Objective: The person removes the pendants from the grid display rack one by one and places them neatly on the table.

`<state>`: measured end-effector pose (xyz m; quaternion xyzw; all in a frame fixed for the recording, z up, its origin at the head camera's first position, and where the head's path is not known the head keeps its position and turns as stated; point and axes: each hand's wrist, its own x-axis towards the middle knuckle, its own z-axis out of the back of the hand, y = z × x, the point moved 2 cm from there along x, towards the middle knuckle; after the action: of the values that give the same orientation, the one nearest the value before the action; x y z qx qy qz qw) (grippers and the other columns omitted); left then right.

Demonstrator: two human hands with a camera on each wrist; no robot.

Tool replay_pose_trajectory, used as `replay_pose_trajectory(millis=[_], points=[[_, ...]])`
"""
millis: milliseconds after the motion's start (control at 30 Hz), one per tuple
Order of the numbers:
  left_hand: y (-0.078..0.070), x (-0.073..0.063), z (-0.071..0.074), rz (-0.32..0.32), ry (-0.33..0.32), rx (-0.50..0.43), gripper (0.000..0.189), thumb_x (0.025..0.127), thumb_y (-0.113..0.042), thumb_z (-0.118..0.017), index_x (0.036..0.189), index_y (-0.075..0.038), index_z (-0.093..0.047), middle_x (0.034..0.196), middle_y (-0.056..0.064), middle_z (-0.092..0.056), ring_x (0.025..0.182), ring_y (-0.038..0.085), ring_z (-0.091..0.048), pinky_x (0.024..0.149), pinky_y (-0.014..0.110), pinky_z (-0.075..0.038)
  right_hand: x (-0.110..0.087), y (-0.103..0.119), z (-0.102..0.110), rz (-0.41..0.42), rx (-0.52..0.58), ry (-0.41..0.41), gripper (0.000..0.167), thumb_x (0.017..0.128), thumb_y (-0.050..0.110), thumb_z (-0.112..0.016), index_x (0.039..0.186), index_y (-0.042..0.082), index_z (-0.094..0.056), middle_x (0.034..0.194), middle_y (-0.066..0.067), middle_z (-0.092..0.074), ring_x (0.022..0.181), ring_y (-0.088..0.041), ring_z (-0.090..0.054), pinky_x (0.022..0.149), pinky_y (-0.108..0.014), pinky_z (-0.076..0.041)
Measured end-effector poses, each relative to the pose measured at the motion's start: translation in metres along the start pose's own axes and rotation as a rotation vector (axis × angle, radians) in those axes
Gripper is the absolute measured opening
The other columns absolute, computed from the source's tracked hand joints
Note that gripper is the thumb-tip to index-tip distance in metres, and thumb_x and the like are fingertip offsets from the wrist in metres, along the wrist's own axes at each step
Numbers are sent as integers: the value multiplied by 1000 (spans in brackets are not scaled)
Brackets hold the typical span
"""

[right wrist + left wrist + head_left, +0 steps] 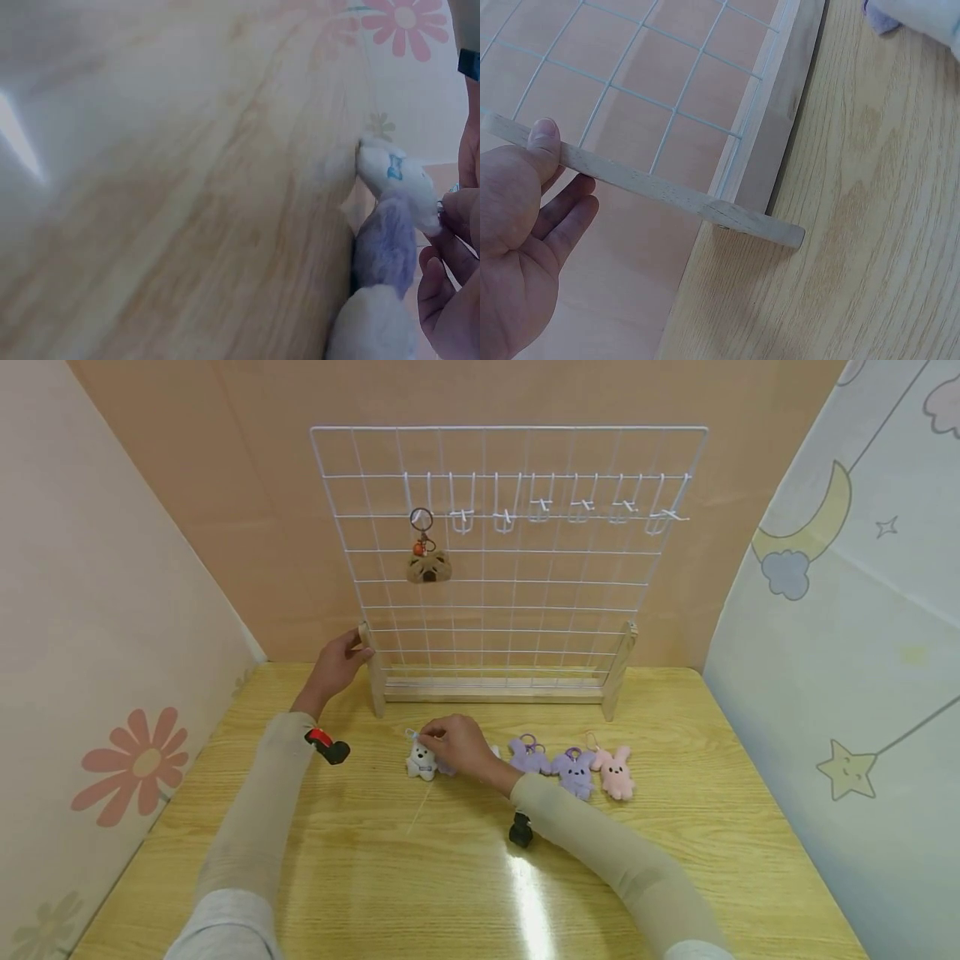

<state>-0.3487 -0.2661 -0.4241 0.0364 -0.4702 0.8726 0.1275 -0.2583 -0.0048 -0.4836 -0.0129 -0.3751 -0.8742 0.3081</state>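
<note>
My left hand (335, 668) grips the left wooden post (377, 683) of the rack, with the thumb on one side and fingers on the other in the left wrist view. Over the table, my right hand (465, 748) pinches the top of a small white bear plush keychain (421, 764) by its ring. In the right wrist view, this white keychain (397, 180) has a blue bow and sits beside a purple fluffy plush (386, 244). The right hand and forearm partly hide the plushes behind them.
A white wire grid (506, 581) stands upright at the back, with a row of white hooks (505, 518). From the leftmost hook hangs a brown bear-head keychain (429, 567). Purple rabbit plushes (576, 774) and a pink rabbit plush (617, 775) lie right of the right hand.
</note>
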Motion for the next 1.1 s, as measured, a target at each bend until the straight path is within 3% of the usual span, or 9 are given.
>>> replay_pose_trajectory(millis=[267,500,833,933,1100], points=[[2,-2,-1,7,10,-11,61,108,-26,-54,159,0,-32,159,24,-38,138,47,-48,112,58,-43,6,-8,-4,-12,-42,11,19,99,27,-70,103,13,-82,101,2,-79,90,-9,-71,80,-24,-58],[2,-1,0,5,15,-5,62,108,-27,-54,159,0,-32,160,24,-37,138,47,-47,112,58,-42,11,-12,-5,-33,-39,45,17,100,23,-69,102,13,-82,96,2,-79,75,-6,-67,66,-22,-55],[1,-1,1,20,16,-3,63,108,-29,-54,159,-1,-30,161,23,-36,140,47,-46,113,58,-42,14,-18,-1,-61,-31,70,16,100,22,-69,103,13,-82,98,0,-79,80,-9,-72,68,-23,-57],[0,-1,1,15,14,0,63,108,-28,-54,159,0,-31,160,24,-36,140,47,-46,113,58,-42,15,-16,7,-67,-28,52,18,100,24,-69,106,13,-82,101,1,-79,80,-9,-68,68,-24,-54],[0,-1,1,4,15,-4,62,109,-26,-53,159,1,-31,159,25,-37,139,47,-46,112,58,-42,22,-6,32,-8,-21,-43,21,101,26,-69,112,13,-80,104,0,-78,89,-13,-68,78,-27,-56]])
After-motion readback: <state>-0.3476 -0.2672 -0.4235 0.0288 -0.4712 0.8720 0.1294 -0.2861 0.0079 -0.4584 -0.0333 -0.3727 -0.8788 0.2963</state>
